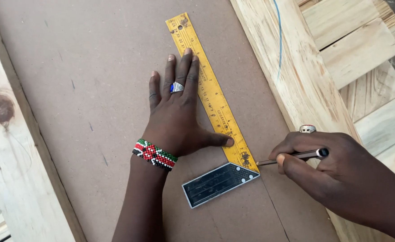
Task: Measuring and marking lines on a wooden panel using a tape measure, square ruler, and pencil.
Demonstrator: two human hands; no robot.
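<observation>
Yellow try square [211, 96] | left hand [177, 116] flat, grip wide | right hand [336, 163] grip holding pencil [291, 157]

Brown hardboard sheet [94, 89] over pale planks [305, 85] — yellow try square [211, 98] flat on it.

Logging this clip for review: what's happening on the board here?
A person is working at a brown hardboard sheet lying on pale wooden planks. The left hand presses flat on a yellow try square, whose dark stock lies near the sheet's lower part. The right hand holds a pencil with its tip at the blade's edge near the corner. A faint pencil line runs down the sheet below the square. Both hands wear rings; the left wrist has a beaded bracelet.
</observation>
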